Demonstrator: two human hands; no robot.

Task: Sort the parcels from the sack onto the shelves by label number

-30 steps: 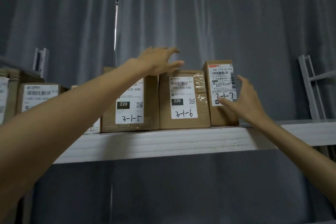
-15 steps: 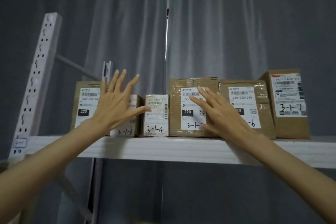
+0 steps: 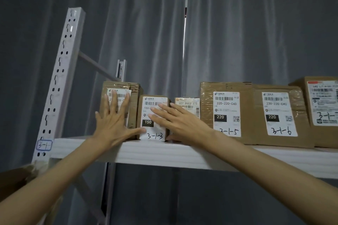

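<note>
Both hands are now working the left end of the row. Half a second ago they were hovering with fingers fanned in front of the boxes — the right hand over the one marked 3-1-5, the left over the first boxes by the upright; a second ago they were further right still, around 3-1-6 and 3-1-7. The left hand (image 3: 114,120), at centre left of the frame, is now lying flat on the tall leftmost parcel (image 3: 134,107), fingers straight and loosely together over its label, thumb stretching right to the foot of the parcel marked 3-1-3 (image 3: 154,118). The right hand (image 3: 180,121) is reaching across that box's label with fingers extended and slightly spread, its palm covering most of the small parcel next along (image 3: 188,105), whose handwritten number is hidden. Neither hand is gripping anything; I judge they are pressing and squaring the boxes along the row, which suggests this shelf's set is already placed and only being tidied.

The white shelf board (image 3: 274,159) is carrying the whole sequence: after the small box come the parcel marked 3-1-5 (image 3: 226,113), the parcel marked 3-1-6 (image 3: 279,115), and — cut by the right edge — a parcel whose number starts 3-1 (image 3: 322,104). The perforated upright (image 3: 60,78) at the left is bearing a handwritten tag (image 3: 43,145) beginning 3-1, matching the labels. No sack is showing.
</note>
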